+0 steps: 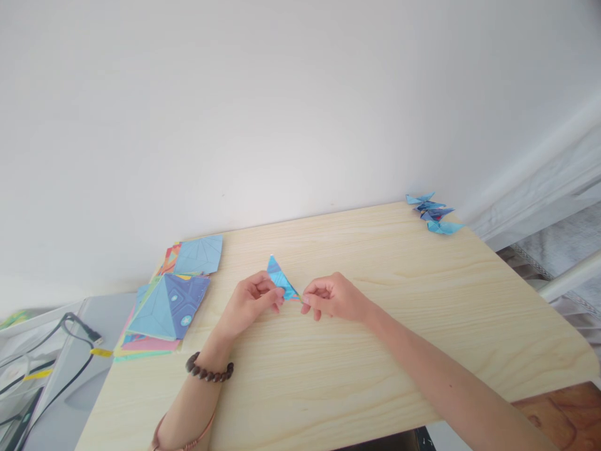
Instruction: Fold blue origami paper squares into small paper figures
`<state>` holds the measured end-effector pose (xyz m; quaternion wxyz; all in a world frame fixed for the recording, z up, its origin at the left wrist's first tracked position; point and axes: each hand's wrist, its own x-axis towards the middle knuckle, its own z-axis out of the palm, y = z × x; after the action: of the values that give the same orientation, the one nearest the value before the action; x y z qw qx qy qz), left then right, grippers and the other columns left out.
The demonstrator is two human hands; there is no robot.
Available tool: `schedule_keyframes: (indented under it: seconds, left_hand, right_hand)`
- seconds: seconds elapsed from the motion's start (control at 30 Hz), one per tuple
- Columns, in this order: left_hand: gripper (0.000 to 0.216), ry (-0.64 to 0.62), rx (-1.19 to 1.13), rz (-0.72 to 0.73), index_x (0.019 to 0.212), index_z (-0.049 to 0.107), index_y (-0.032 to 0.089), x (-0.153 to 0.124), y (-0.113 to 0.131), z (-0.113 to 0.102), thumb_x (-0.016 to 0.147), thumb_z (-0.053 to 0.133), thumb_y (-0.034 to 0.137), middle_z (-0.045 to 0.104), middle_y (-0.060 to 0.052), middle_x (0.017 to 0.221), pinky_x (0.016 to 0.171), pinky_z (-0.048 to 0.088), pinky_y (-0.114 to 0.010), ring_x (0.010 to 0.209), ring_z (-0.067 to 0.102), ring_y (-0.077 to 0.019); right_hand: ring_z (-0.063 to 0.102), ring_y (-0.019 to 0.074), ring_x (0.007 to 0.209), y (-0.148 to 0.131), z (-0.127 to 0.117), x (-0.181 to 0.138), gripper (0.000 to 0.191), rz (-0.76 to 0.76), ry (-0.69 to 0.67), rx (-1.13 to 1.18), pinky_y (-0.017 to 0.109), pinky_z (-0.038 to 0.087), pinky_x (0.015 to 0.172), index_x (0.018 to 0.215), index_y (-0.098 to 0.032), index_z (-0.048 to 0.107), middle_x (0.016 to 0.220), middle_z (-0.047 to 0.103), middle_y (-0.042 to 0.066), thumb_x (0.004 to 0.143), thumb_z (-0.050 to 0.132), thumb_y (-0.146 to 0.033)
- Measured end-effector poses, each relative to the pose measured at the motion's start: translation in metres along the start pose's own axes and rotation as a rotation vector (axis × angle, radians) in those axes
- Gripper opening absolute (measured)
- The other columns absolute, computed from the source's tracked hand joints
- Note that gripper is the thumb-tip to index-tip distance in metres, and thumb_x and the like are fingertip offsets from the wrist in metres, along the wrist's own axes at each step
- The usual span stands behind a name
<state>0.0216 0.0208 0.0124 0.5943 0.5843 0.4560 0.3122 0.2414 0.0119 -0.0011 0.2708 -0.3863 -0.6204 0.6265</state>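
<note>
Where one white wall [300, 113] fills the background, one pale wood-grained table [305, 376] stands against it. Stack of coloured paper [154, 316], one, at the table's left end: light blue, dark blue, pink, green, yellow and orange showing; sheets overlap, total not countable. Hands, two, above the middle of the table, well apart from the stack. Left hand [253, 304]: thumb and fingers pinched on one folded blue paper [279, 279]. Right hand [335, 297]: thumb and fingertips closed on the lower right tip of the same piece. Finished-looking folded pieces [444, 228], apparently four, bunched at the far right corner, shades of blue; overlap leaves the exact number unsure. Held piece, one, between the two hands, its pointed upper end tilted up and to the left, near the table's centre. Copper-coloured band [190, 445], one, on the left forearm. Dark beaded bracelet [206, 374], one, on the left wrist. Yellow tags [101, 352], two, among dark cables [56, 398] beyond the table's left edge.
</note>
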Motion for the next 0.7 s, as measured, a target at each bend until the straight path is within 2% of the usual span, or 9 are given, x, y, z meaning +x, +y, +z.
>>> schedule_keyframes:
  seconds: [0.13, 0.4, 0.53, 0.7]
  left_hand:
    - [0.021, -0.038, 0.016, -0.005, 0.082, 0.060, 0.011, 0.0005, 0.0037, 0.0058, 0.080, 0.058, 0.033, 0.063, -0.003, 0.066, 0.057, 0.049, -0.024, 0.057, 0.057, -0.0115]
    - [0.024, -0.048, 0.080, -0.046, 0.079, 0.067, 0.010, -0.0013, 0.0031, 0.0062, 0.081, 0.058, 0.033, 0.069, -0.008, 0.076, 0.062, 0.050, -0.025, 0.062, 0.059, -0.0129]
    - [0.022, -0.096, 0.041, -0.040, 0.078, 0.068, 0.011, -0.0009, 0.0002, 0.0078, 0.080, 0.059, 0.031, 0.069, -0.007, 0.076, 0.063, 0.051, -0.026, 0.065, 0.060, -0.0137]
    - [0.016, -0.089, 0.011, -0.043, 0.080, 0.069, 0.012, -0.0005, -0.0027, 0.0104, 0.076, 0.065, 0.027, 0.068, -0.004, 0.074, 0.063, 0.049, -0.022, 0.064, 0.059, -0.0113]
  right_hand:
    - [0.060, 0.0081, 0.053, 0.0018, 0.0086, 0.0011, 0.024, -0.009, 0.024, 0.026, 0.016, 0.041, 0.044, 0.082, -0.014, 0.062, 0.079, 0.069, 0.006, 0.080, 0.054, -0.037]
    - [0.060, 0.0083, 0.052, 0.0012, 0.0083, 0.0020, 0.021, -0.022, 0.014, 0.024, 0.017, 0.045, 0.048, 0.081, -0.014, 0.062, 0.076, 0.069, 0.005, 0.079, 0.054, -0.033]
    - [0.059, 0.0083, 0.052, 0.0025, 0.0098, 0.0023, 0.015, -0.030, 0.013, 0.030, 0.019, 0.048, 0.052, 0.077, -0.014, 0.062, 0.073, 0.068, 0.004, 0.077, 0.055, -0.027]
    - [0.057, 0.0082, 0.049, 0.0033, 0.0117, 0.0020, 0.008, -0.014, 0.046, -0.005, 0.019, 0.048, 0.050, 0.071, -0.014, 0.060, 0.064, 0.065, 0.002, 0.073, 0.056, -0.021]
